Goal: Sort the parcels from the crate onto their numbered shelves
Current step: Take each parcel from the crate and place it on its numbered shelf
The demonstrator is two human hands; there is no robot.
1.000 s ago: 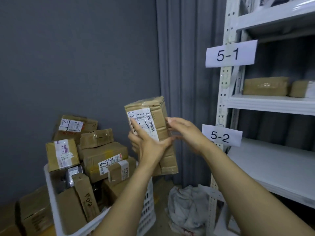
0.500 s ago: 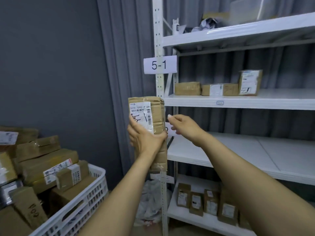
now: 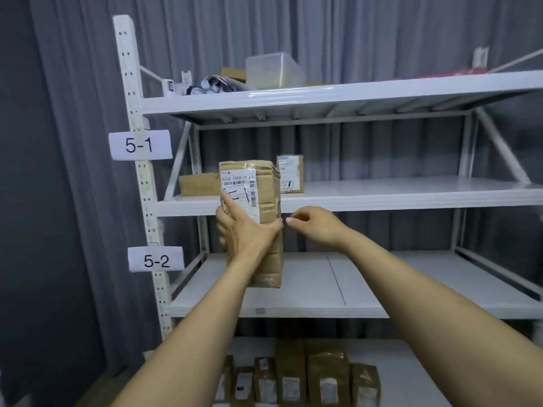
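The left grip point(image 3: 246, 230) grasps a taped brown parcel point(image 3: 264, 183) upright, label facing the camera, in front of the white rack point(image 3: 382, 201), right of the 5-1 tag point(image 3: 139, 144) and 5-2 tag point(image 3: 156, 259). The right grip point(image 3: 314, 224) hangs just beside the parcel's right edge, fingers loosely curled, holding nothing. A flat box point(image 3: 197, 183) lies on the shelf behind.
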